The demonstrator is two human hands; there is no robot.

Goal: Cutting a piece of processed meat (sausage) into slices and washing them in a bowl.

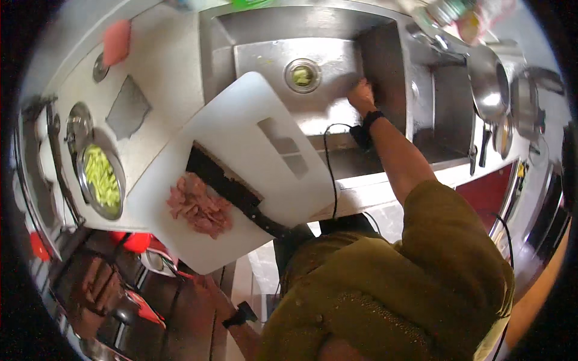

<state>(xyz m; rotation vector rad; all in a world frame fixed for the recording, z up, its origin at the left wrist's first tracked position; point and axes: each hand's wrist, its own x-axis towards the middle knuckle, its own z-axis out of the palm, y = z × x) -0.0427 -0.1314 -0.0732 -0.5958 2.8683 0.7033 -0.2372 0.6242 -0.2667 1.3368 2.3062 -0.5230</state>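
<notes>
My right hand (362, 97), blurred, reaches over the right side of the stainless steel sink (336, 106); its fingers are unclear. My left hand (204, 286) is low beside the near edge of a white cutting board (239, 108), partly dark against the drawer; whether it grips the board or a red item cannot be told. The board lies across the counter and overhangs the sink. On it are a heap of sliced raw meat (199, 206) and a cleaver (226, 178) with a black handle. Pale green pieces sit in the sink drain (301, 76).
A metal bowl (118, 198) of cut green vegetable stands left of the board. Near it are a grey cloth (128, 107) and a pink sponge (116, 43). Metal pans (487, 83) stand right of the smaller basin (451, 104). An open drawer (180, 311) lies below. A black cable (328, 171) hangs near the sink.
</notes>
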